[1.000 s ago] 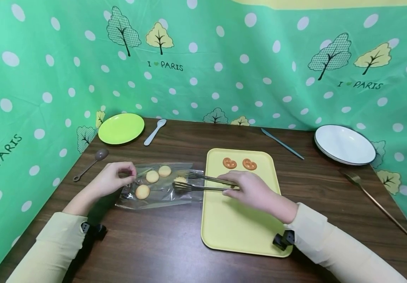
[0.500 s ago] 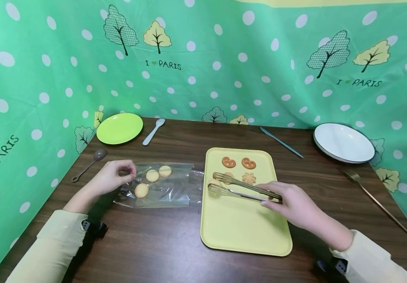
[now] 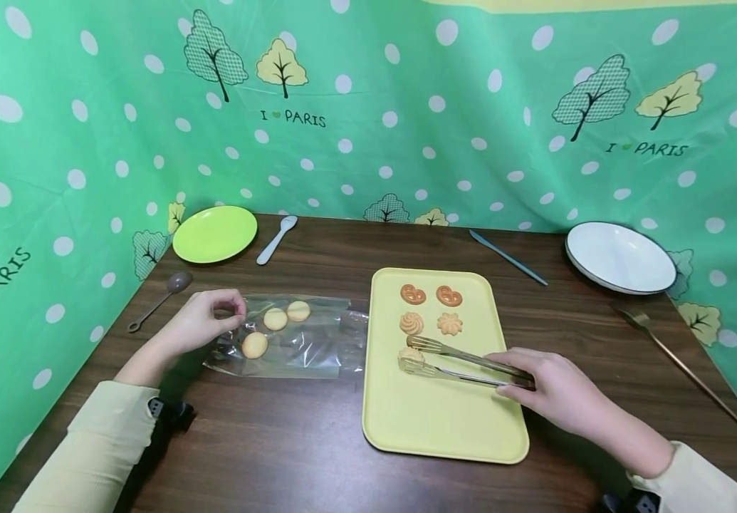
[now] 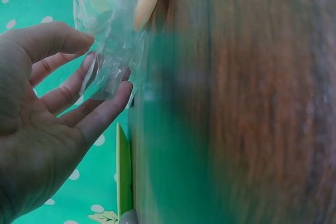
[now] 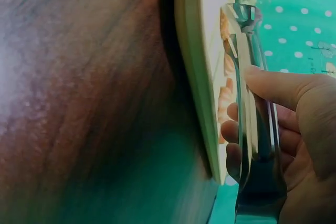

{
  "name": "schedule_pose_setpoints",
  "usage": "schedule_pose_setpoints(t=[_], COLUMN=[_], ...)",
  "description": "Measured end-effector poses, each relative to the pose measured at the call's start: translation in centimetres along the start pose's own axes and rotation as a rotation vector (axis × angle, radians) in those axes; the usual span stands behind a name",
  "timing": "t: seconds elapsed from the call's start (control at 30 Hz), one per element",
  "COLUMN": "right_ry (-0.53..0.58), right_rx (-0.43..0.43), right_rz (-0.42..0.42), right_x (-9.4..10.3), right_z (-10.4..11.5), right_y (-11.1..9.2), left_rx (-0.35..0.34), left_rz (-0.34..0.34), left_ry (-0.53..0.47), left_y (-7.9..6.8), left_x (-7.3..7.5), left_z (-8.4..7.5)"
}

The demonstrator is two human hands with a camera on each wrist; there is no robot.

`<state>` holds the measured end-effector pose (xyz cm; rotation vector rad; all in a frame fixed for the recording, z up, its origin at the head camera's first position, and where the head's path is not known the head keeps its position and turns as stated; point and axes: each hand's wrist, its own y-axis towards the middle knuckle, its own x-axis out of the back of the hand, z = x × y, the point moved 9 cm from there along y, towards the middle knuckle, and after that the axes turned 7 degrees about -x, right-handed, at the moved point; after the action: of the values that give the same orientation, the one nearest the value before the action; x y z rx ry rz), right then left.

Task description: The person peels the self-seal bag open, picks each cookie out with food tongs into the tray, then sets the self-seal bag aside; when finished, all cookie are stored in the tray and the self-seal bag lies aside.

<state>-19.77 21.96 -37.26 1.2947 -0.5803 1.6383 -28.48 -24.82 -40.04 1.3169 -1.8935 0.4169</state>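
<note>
In the head view my left hand (image 3: 201, 324) pinches the left end of a clear plastic bag (image 3: 317, 349) that lies on the table. Inside the bag are three round cookies (image 3: 255, 345). My right hand (image 3: 563, 392) grips metal tongs (image 3: 471, 358) over a yellow tray (image 3: 432, 427). A pale cookie (image 3: 410, 354) shows between the tong tips, partly hidden by them, low over the tray. Two pretzel cookies (image 3: 413, 294) lie at the tray's far end, with a swirl cookie (image 3: 411, 323) and a flower-shaped cookie (image 3: 449, 324) in the row nearer me.
A green plate (image 3: 216, 235), a light blue spoon (image 3: 276, 241) and a brown spoon (image 3: 161, 301) are at the left. A blue knife (image 3: 508, 257) lies behind the tray. White dishes (image 3: 621, 256) and a copper-coloured fork (image 3: 682, 363) are at the right. A green curtain (image 3: 368, 107) hangs behind.
The right hand has carried the tongs with a cookie out of the bag, rightward over the tray, then toward the near side. The left hand stays at the bag.
</note>
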Motion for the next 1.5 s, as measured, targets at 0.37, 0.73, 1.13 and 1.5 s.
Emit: schedule_pose_setpoints(t=[0.37,0.73,1.13,1.5], right_ry=[0.022,-0.051,-0.076,-0.112], right_rx=[-0.004,0.046,0.05,0.023], right_rz=[-0.044,-0.015,0.055,0.082], right_x=[0.3,-2.3,-5.8,-8.3], right_z=[1.6,6.4,10.7,13.6], right_y=[2.6,8.1,11.8,14.2], left_rx=[0.008,0.005,-0.004,-0.005], left_rz=[0.006,-0.012,-0.012,-0.004], left_ry=[-0.023,-0.013,-0.028,-0.03], left_y=[-0.1,-0.6,-0.2,-0.1], left_x=[-0.2,-0.2,-0.1,0.2], left_z=[-0.1,0.2,-0.7,-2.7])
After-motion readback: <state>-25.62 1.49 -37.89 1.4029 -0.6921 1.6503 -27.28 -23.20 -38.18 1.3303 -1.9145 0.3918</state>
